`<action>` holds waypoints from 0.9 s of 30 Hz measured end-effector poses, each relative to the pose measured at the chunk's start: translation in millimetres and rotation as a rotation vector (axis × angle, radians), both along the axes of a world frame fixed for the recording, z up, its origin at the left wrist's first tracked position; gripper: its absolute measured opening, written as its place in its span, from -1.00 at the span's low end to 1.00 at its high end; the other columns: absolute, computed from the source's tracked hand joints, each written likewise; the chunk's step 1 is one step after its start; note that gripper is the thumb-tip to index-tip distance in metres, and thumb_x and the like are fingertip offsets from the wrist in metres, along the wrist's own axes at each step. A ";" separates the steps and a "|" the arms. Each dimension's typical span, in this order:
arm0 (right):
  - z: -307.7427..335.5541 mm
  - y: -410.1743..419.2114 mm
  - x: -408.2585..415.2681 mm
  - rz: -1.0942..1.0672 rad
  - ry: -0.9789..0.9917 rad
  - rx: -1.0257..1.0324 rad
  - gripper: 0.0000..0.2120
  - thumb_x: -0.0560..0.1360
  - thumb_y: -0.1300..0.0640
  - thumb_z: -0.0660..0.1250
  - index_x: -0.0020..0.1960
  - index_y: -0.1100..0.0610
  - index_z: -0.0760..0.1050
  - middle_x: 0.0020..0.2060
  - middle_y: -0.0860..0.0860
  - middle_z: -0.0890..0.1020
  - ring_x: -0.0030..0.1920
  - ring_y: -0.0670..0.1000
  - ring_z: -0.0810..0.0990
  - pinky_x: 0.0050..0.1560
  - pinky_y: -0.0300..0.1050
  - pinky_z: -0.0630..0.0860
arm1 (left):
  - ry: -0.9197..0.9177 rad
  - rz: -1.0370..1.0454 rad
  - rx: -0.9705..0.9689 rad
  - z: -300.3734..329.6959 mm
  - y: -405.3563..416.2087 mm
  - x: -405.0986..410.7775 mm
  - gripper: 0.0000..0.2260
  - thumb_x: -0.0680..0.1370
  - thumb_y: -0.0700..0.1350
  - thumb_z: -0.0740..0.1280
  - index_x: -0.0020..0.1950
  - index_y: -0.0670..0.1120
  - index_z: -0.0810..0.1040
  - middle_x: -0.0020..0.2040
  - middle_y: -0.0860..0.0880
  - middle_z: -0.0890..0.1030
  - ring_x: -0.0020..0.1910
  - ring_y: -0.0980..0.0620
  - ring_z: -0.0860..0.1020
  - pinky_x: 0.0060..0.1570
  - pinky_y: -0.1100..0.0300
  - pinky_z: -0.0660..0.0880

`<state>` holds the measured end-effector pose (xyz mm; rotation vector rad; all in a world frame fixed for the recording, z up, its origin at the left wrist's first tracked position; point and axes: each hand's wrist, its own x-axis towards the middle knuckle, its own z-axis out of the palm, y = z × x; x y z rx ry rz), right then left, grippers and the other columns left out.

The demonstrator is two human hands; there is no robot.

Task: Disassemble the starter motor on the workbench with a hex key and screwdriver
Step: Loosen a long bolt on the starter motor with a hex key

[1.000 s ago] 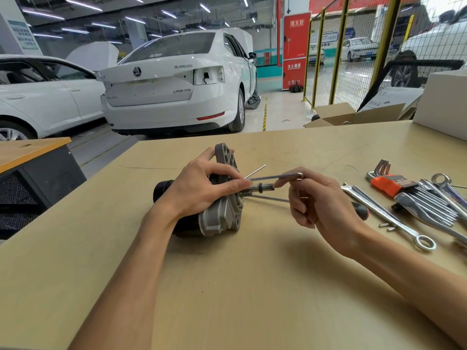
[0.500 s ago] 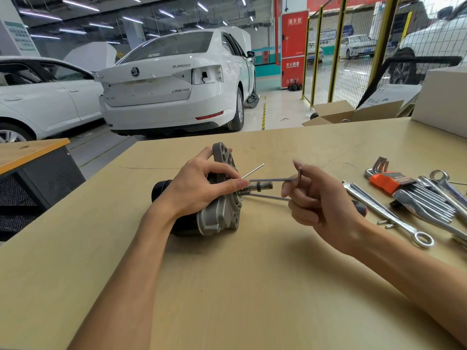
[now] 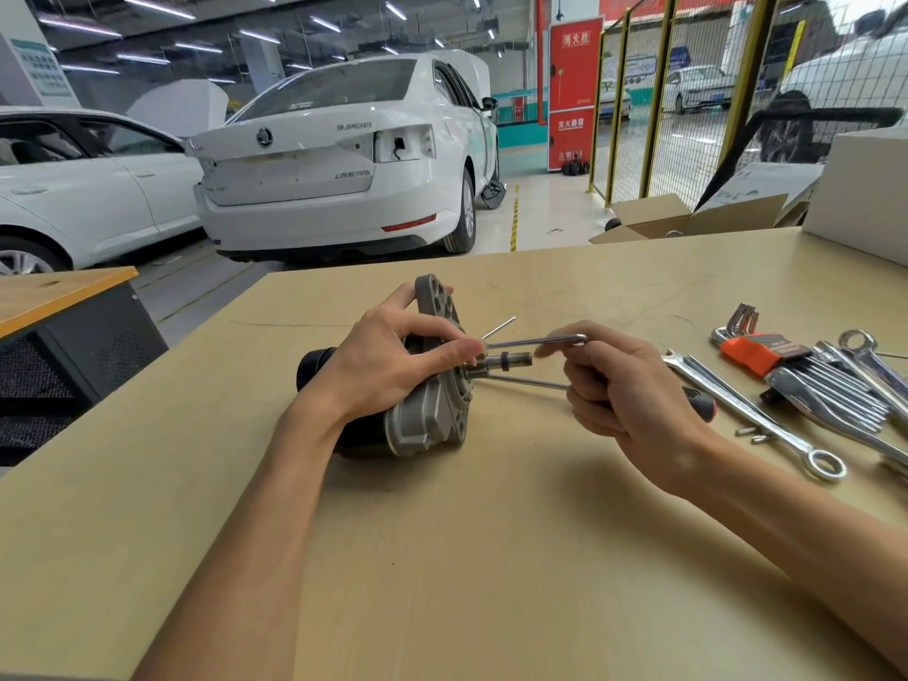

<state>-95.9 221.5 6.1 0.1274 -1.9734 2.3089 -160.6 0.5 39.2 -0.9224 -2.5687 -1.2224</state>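
The starter motor [image 3: 432, 420] lies on its side on the workbench [image 3: 491, 557], its grey flange facing right and its black body to the left. My left hand [image 3: 388, 366] grips the flange from above, with its fingers curled over the face. A hex key [image 3: 535, 342] runs level from the flange to my right hand [image 3: 624, 390], which pinches the bent end; the fingertips are blurred. Below the key, the motor's shaft [image 3: 511, 360] sticks out. A screwdriver [image 3: 525, 382] lies behind my right hand, with its black and red handle [image 3: 700, 403] showing past the knuckles.
At the right lie a hex key set in an orange holder [image 3: 756, 351], several combination wrenches [image 3: 766, 415] and small screws [image 3: 751, 435]. A white box [image 3: 865, 189] and an open carton [image 3: 688, 218] stand at the back right. White cars are parked beyond the bench.
My right hand has swung the bent end of the hex key round a little, its fingers shifting on it. My left hand and the motor have stayed in place.
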 end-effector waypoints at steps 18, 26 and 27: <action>-1.2 3.2 -2.3 0.073 0.108 -0.019 -0.72 0.47 0.22 0.16 -0.19 0.13 0.65 -0.54 -0.02 0.16 -0.54 -0.03 0.11 -0.51 -0.24 0.09 | 0.007 -0.018 0.020 -1.4 -0.5 -1.3 -0.80 0.31 0.27 0.46 -0.19 0.20 0.71 0.16 -0.01 0.51 0.24 0.12 0.49 0.23 0.23 0.46; -3.3 -0.2 -0.6 -0.072 0.082 0.072 -0.63 0.64 0.31 0.10 -0.06 0.10 0.67 -0.53 -0.06 0.23 -0.53 -0.09 0.15 -0.56 -0.30 0.16 | -0.015 -0.017 0.024 -0.4 -1.0 0.2 -0.74 0.32 0.32 0.40 -0.20 0.20 0.71 0.19 0.02 0.49 0.22 0.17 0.49 0.14 0.44 0.42; -3.5 -0.1 -1.0 -0.091 0.067 0.078 -0.67 0.65 0.28 0.11 0.00 0.12 0.65 -0.53 -0.07 0.24 -0.53 -0.10 0.16 -0.56 -0.30 0.17 | -0.016 -0.013 0.020 -0.5 -0.6 0.2 -0.73 0.32 0.32 0.40 -0.20 0.18 0.72 0.19 0.01 0.49 0.22 0.17 0.49 0.13 0.46 0.41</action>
